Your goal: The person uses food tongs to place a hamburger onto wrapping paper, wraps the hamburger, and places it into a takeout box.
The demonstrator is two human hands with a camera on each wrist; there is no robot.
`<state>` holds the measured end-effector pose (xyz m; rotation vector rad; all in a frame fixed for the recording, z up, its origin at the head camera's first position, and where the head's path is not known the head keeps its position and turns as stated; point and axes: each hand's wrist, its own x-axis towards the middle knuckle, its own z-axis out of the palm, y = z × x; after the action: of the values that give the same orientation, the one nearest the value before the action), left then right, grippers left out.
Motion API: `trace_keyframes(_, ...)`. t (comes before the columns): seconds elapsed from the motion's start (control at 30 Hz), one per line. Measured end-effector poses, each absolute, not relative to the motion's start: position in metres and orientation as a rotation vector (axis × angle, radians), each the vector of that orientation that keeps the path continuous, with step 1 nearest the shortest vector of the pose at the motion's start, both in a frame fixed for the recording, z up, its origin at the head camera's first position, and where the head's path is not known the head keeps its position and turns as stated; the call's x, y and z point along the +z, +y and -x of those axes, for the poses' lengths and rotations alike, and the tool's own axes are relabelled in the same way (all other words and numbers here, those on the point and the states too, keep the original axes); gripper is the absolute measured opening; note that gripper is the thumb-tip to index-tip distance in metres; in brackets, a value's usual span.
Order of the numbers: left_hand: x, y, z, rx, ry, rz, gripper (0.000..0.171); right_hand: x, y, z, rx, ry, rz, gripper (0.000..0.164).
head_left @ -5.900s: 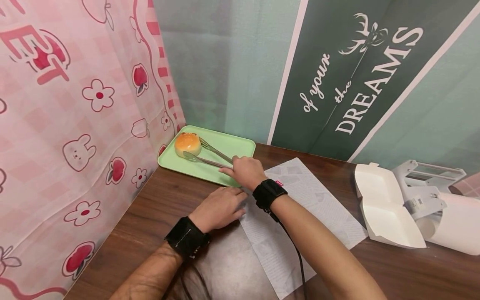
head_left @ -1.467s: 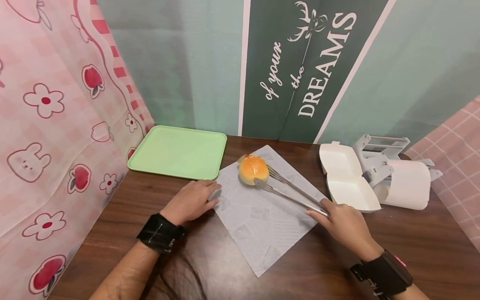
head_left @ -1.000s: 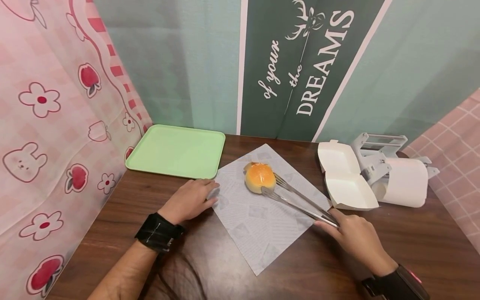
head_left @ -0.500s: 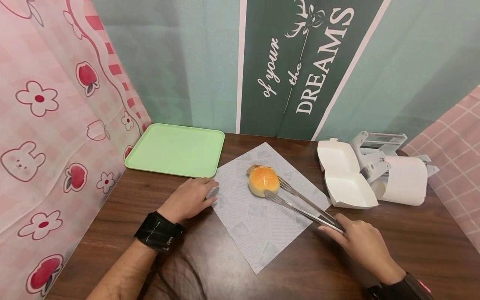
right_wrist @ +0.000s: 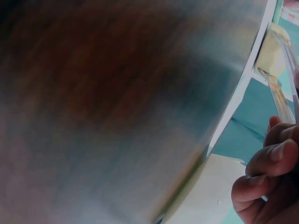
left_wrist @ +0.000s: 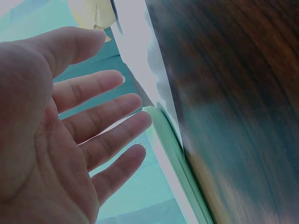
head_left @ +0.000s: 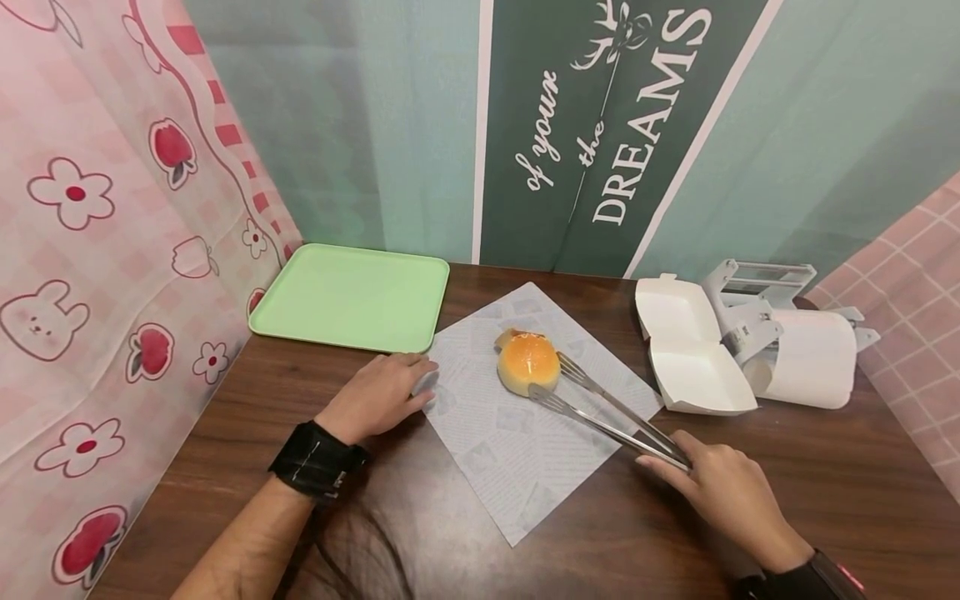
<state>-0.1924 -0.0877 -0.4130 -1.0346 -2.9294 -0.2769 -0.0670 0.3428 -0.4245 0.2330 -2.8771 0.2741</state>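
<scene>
A round glossy bun (head_left: 529,363), golden on top and paler at its sides, sits on a sheet of printed paper (head_left: 517,458). Metal tongs (head_left: 609,427) reach it from the right, one slotted tip at its front and the other at its right side. My right hand (head_left: 723,492) grips the tongs near their rear end; in the right wrist view its fingers (right_wrist: 273,161) are curled round them. Relaxed and holding nothing, my left hand (head_left: 375,396) lies at the paper's left corner, just below the tray. The left wrist view shows its fingers (left_wrist: 105,119) extended and spread.
A bare light green tray (head_left: 352,298) stands at the back left. On the right are an unfolded white takeaway box (head_left: 701,375) and a white roll (head_left: 813,358) on a holder. Patterned cloths hang behind and at the left of the wooden table (head_left: 420,517).
The bun has gone from the green tray to the paper, carried right in the tongs, then slid slightly toward me. My right hand moved right and nearer; my left stays by the tray.
</scene>
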Motion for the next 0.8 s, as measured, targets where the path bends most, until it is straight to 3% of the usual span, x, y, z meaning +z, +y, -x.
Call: trace_keyframes(0.8, -0.411, -0.089, 0.191, -0.31, -2.923, 1.04, 0.043, -0.409, 0.34, 0.067, 0.345, -2.892, -0.14, 0.038)
